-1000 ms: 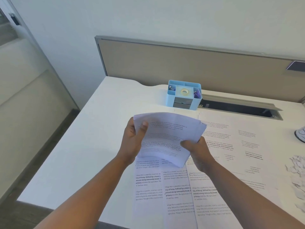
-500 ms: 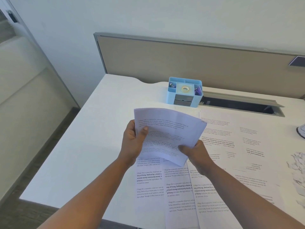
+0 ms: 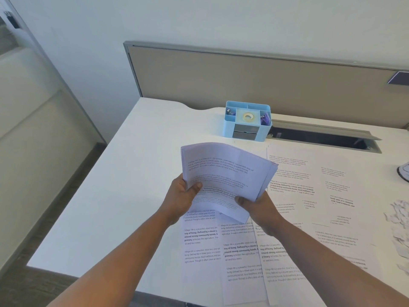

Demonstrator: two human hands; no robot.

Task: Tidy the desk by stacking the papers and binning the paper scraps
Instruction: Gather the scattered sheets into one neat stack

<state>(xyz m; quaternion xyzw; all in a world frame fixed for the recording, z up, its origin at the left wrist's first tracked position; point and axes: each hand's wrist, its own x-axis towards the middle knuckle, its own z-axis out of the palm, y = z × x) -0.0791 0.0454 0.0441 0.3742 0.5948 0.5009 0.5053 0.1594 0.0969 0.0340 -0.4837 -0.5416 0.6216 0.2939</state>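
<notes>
A bowed stack of printed papers (image 3: 225,173) is held in the air above the white desk (image 3: 137,185). My left hand (image 3: 183,198) grips its left edge with the thumb on top. My right hand (image 3: 259,207) grips the stack's near right corner, thumb on the top sheet. Several loose printed sheets (image 3: 241,258) lie overlapping on the desk below my hands, and more sheets (image 3: 309,196) spread to the right. A heap of white paper scraps (image 3: 400,229) lies at the desk's right edge of view.
A light blue desk organiser (image 3: 246,121) with a tape roll stands at the back. An open grey cable tray (image 3: 325,138) runs to its right, below the beige partition (image 3: 243,74). A dark-rimmed object (image 3: 404,170) shows at the far right.
The stack has stayed in both hands at about the same place; the right hand has slid slightly along its near edge. The view has shifted a little.
</notes>
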